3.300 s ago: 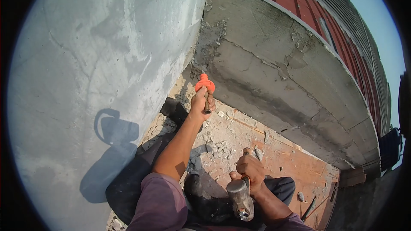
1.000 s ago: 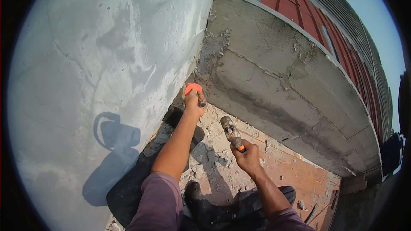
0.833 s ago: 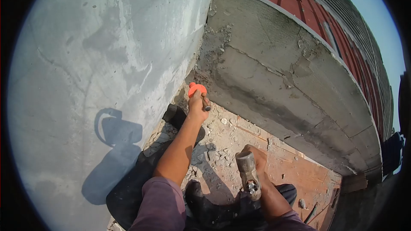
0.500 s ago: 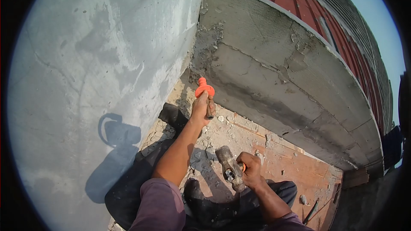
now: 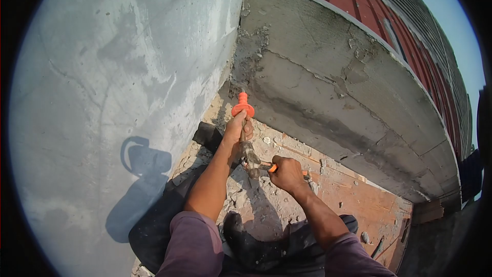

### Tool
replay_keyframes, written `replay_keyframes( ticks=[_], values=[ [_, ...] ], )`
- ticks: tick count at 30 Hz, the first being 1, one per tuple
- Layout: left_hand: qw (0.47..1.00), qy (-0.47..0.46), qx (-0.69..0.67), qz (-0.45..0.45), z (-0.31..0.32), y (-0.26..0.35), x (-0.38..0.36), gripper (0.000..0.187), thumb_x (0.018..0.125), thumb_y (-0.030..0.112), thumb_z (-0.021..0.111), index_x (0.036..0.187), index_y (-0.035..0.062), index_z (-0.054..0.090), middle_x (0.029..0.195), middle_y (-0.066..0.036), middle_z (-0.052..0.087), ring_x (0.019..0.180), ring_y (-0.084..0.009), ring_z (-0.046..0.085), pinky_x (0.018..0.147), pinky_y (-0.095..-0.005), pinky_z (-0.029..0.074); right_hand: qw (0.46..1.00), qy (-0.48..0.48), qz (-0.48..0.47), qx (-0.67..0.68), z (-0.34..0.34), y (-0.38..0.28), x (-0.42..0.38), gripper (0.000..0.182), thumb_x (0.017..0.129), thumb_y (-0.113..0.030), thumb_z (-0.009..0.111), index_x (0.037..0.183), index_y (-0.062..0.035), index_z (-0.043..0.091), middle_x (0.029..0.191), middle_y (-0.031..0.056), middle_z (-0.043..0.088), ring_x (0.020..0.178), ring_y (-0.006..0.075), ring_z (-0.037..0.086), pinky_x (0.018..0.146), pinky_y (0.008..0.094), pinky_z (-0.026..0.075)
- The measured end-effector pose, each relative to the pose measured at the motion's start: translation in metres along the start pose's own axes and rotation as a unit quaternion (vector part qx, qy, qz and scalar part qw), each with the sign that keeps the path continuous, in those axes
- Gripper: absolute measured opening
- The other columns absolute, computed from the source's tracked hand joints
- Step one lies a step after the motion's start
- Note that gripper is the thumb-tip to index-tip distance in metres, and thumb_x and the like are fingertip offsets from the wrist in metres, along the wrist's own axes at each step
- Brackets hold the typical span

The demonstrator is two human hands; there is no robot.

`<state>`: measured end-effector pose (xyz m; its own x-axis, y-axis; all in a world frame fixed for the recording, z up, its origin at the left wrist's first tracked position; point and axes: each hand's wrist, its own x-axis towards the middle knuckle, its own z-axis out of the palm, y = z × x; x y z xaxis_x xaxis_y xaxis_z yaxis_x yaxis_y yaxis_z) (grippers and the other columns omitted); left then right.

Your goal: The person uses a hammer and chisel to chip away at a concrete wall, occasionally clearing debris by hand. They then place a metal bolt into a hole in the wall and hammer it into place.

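1. Down in the corner where the smooth grey plastered wall [image 5: 118, 72] meets the rough grey concrete parapet [image 5: 328, 97], the left hand [image 5: 237, 129] is closed around a steel chisel with an orange plastic hand guard [image 5: 242, 107]; the guard sits just above the fist and the tip points into the joint.

2. The right hand [image 5: 287, 173] is wrapped around the orange-collared wooden handle of a steel club hammer [image 5: 251, 160]. The hammer head is blurred and sits right at the chisel's struck end, just below the left hand; whether it is touching at this instant I cannot tell.

3. Judged from how things lie, the chipping is well under way. The mortar in the corner joint [image 5: 248, 54] above the chisel is broken and ragged, and grey concrete rubble [image 5: 246, 195] is scattered over the floor around the hands.

4. Much looks left. A dark, uneven band of mortar [image 5: 328, 123] runs along the foot of the parapet towards the far right, and it appears uncut beyond the corner.

5. The reddish-brown board floor [image 5: 359, 200] along the parapet's base carries only a few loose chips.

6. The person's purple sleeves [image 5: 192, 241], dark trousers and black shoe [image 5: 207, 134] fill the lower edge of the view, the shoe just beside the wall's foot.
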<state>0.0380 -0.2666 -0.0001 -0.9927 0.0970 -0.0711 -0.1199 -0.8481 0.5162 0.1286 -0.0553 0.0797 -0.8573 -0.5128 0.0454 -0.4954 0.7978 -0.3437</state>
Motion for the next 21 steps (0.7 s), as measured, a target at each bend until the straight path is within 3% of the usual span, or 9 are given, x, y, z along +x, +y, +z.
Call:
replay_keyframes(
  ticks=[2, 6, 9, 11, 12, 14, 17, 20, 21],
  values=[
    [1.000, 0.000, -0.013, -0.006, -0.001, 0.006, 0.008, 0.027, 0.103, 0.035, 0.052, 0.088, 0.0127, 0.056, 0.051, 0.001, 0.046, 0.037, -0.0108, 0.037, 0.036, -0.0282, 0.033, 0.998, 0.033, -0.053, 0.024, 0.000, -0.011, -0.019, 0.024, 0.073, -0.019, 0.076, 0.078, -0.0037, 0.057, 0.070, 0.0169, 0.063, 0.066, 0.0381, 0.065, 0.061, 0.0462, 0.051],
    [0.999, 0.016, -0.046, 0.002, 0.007, 0.008, 0.009, 0.027, 0.101, 0.036, 0.055, 0.086, 0.0140, 0.056, 0.052, 0.001, 0.045, 0.037, -0.0113, 0.035, 0.037, -0.0293, 0.030, 0.892, 0.190, -0.379, 0.158, -0.033, -0.049, -0.049, 0.030, 0.067, -0.003, 0.078, 0.066, -0.0070, 0.049, 0.058, 0.0080, 0.046, 0.050, 0.0260, 0.049, 0.049, 0.0369, 0.039],
    [0.999, 0.000, -0.051, 0.002, 0.005, 0.006, 0.009, 0.026, 0.101, 0.036, 0.054, 0.087, 0.0137, 0.056, 0.051, 0.001, 0.046, 0.038, -0.0110, 0.036, 0.036, -0.0287, 0.031, 0.868, 0.198, -0.452, 0.046, -0.035, -0.013, -0.007, 0.025, 0.067, -0.004, 0.076, 0.067, -0.0072, 0.052, 0.059, 0.0110, 0.050, 0.051, 0.0309, 0.052, 0.049, 0.0389, 0.040],
    [0.998, -0.024, -0.055, -0.002, -0.009, 0.007, 0.013, 0.026, 0.102, 0.036, 0.054, 0.088, 0.0130, 0.056, 0.051, 0.001, 0.047, 0.038, -0.0109, 0.037, 0.036, -0.0276, 0.033, 0.981, 0.076, -0.173, 0.029, -0.010, 0.014, 0.003, 0.018, 0.069, -0.007, 0.074, 0.073, -0.0042, 0.057, 0.064, 0.0165, 0.059, 0.063, 0.0375, 0.060, 0.055, 0.0447, 0.046],
    [0.999, -0.023, -0.038, -0.006, -0.009, 0.012, 0.009, 0.026, 0.102, 0.036, 0.053, 0.089, 0.0135, 0.055, 0.051, 0.002, 0.045, 0.039, -0.0109, 0.037, 0.037, -0.0276, 0.032, 0.999, 0.012, -0.035, -0.009, -0.007, 0.015, 0.009, 0.016, 0.070, -0.009, 0.072, 0.076, -0.0027, 0.059, 0.066, 0.0192, 0.063, 0.069, 0.0409, 0.065, 0.059, 0.0476, 0.048],
    [0.999, 0.022, -0.021, 0.012, 0.007, 0.009, 0.006, 0.025, 0.102, 0.036, 0.053, 0.089, 0.0138, 0.055, 0.052, 0.002, 0.045, 0.039, -0.0107, 0.036, 0.037, -0.0273, 0.031, 0.997, 0.058, -0.051, 0.014, -0.013, -0.003, -0.017, 0.019, 0.072, -0.012, 0.074, 0.075, -0.0031, 0.057, 0.066, 0.0183, 0.062, 0.064, 0.0397, 0.064, 0.057, 0.0467, 0.048],
    [0.999, 0.041, -0.020, 0.005, 0.018, 0.005, 0.010, 0.026, 0.102, 0.034, 0.051, 0.087, 0.0132, 0.053, 0.053, 0.000, 0.047, 0.039, -0.0117, 0.036, 0.038, -0.0292, 0.028, 0.964, 0.100, -0.218, 0.114, -0.035, -0.030, -0.048, 0.017, 0.074, -0.009, 0.071, 0.072, -0.0045, 0.055, 0.067, 0.0176, 0.061, 0.060, 0.0393, 0.062, 0.055, 0.0474, 0.047],
    [0.998, 0.042, -0.036, 0.001, 0.012, 0.007, 0.008, 0.026, 0.102, 0.034, 0.051, 0.087, 0.0131, 0.052, 0.054, 0.000, 0.047, 0.039, -0.0116, 0.036, 0.038, -0.0289, 0.028, 0.851, 0.218, -0.459, 0.131, -0.053, -0.040, -0.041, 0.016, 0.074, -0.007, 0.070, 0.071, -0.0035, 0.055, 0.068, 0.0189, 0.061, 0.062, 0.0406, 0.062, 0.057, 0.0481, 0.048],
    [0.998, 0.047, -0.042, 0.001, 0.015, 0.007, 0.008, 0.026, 0.102, 0.034, 0.051, 0.087, 0.0130, 0.052, 0.054, 0.000, 0.046, 0.039, -0.0114, 0.036, 0.038, -0.0287, 0.028, 0.921, 0.156, -0.346, 0.083, -0.043, -0.027, -0.026, 0.016, 0.073, -0.009, 0.071, 0.071, -0.0030, 0.056, 0.069, 0.0191, 0.062, 0.064, 0.0399, 0.063, 0.058, 0.0477, 0.049]
  ],
)
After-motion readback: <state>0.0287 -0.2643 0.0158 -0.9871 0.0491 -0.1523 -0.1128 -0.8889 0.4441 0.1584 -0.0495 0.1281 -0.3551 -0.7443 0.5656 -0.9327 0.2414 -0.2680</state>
